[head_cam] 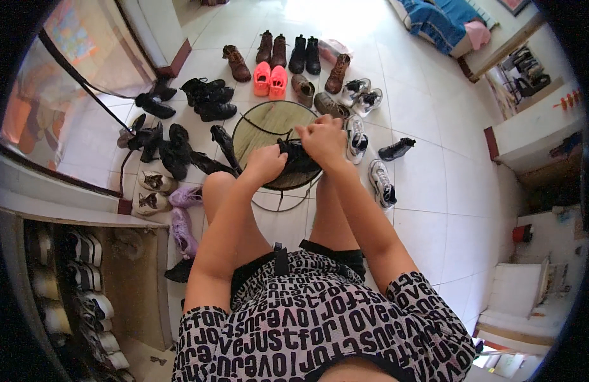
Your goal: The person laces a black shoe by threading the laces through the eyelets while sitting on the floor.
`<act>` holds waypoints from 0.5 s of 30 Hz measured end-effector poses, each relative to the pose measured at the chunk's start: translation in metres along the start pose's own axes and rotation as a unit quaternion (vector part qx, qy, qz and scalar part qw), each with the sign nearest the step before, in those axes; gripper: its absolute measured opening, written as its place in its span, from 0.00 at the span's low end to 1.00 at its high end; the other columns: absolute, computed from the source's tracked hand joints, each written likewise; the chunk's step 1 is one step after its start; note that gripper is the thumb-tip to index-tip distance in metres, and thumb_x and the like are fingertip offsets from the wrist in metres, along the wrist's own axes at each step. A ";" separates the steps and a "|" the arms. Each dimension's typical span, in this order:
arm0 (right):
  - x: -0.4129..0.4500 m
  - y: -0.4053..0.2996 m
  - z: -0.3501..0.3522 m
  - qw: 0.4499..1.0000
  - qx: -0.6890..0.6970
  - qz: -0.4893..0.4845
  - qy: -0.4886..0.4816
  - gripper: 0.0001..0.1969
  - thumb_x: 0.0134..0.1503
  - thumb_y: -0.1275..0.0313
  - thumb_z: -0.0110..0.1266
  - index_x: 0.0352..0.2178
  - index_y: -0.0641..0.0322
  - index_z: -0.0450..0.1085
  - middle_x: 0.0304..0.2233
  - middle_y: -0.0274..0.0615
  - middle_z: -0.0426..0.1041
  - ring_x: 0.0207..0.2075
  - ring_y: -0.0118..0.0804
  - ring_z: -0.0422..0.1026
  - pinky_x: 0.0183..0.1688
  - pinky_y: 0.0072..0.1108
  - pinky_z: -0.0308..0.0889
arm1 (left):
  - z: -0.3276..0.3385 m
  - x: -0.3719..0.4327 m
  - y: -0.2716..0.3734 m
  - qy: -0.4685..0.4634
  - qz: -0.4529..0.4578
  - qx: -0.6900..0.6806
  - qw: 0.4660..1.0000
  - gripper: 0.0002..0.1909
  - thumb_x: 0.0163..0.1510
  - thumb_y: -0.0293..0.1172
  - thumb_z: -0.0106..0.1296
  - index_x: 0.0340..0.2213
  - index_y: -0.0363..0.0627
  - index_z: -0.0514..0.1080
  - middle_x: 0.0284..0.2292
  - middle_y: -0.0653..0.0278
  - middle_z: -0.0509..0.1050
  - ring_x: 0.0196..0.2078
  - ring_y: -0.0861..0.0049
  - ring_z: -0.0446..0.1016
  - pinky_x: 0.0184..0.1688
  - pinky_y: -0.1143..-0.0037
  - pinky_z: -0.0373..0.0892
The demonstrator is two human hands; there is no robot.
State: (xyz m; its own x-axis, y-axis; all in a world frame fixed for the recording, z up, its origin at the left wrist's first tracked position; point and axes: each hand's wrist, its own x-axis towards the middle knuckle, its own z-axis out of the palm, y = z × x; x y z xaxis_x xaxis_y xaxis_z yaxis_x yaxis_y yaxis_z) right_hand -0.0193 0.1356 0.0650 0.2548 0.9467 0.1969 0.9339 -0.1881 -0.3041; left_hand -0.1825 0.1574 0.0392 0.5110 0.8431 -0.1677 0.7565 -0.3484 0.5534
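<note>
A black shoe lies on a round table top between my knees, partly covered by both hands. My left hand is closed on its left edge. Over the shoe's right side, my right hand has its fingers curled; what sits between the fingertips is hidden. A thin dark cord, probably a shoelace, runs across the top from the upper left toward the shoe.
Black shoes and lilac sneakers stand at left. Brown boots and coral sneakers are beyond the table. White sneakers and a black ankle boot lie at right. A shoe cabinet stands lower left.
</note>
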 end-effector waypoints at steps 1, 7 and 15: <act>0.003 -0.010 0.001 0.999 -0.001 0.010 -0.051 0.17 0.51 0.53 0.51 0.29 0.52 0.77 0.39 0.46 0.70 0.44 0.51 0.64 0.44 0.39 0.62 | 0.006 -0.001 -0.004 0.023 0.013 -0.019 0.999 0.17 0.52 0.41 0.44 0.30 0.36 0.70 0.29 0.44 0.73 0.35 0.48 0.70 0.39 0.59 0.65; 0.024 0.009 0.026 0.865 0.470 0.076 -0.160 0.15 0.53 0.61 0.51 0.28 0.64 0.75 0.27 0.36 0.74 0.31 0.29 0.68 0.37 0.22 0.62 | 0.016 -0.008 0.005 0.058 0.023 -0.105 0.992 0.14 0.52 0.42 0.42 0.33 0.47 0.71 0.31 0.47 0.73 0.36 0.49 0.70 0.38 0.58 0.64; 0.013 0.044 -0.080 0.760 0.642 0.094 0.024 0.15 0.60 0.62 0.45 0.33 0.65 0.72 0.20 0.32 0.69 0.16 0.17 0.56 0.18 0.12 0.48 | 0.019 -0.009 -0.003 0.073 -0.071 -0.155 0.983 0.23 0.56 0.50 0.41 0.32 0.39 0.71 0.27 0.49 0.73 0.33 0.52 0.70 0.35 0.63 0.62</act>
State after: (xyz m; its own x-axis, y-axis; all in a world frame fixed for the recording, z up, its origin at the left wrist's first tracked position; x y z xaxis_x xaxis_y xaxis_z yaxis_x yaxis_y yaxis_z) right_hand 0.0451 0.1188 0.1290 0.3904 0.9186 0.0623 -0.1277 0.1211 -0.9844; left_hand -0.1816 0.1434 0.0235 0.3269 0.9323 -0.1548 0.6440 -0.0998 0.7585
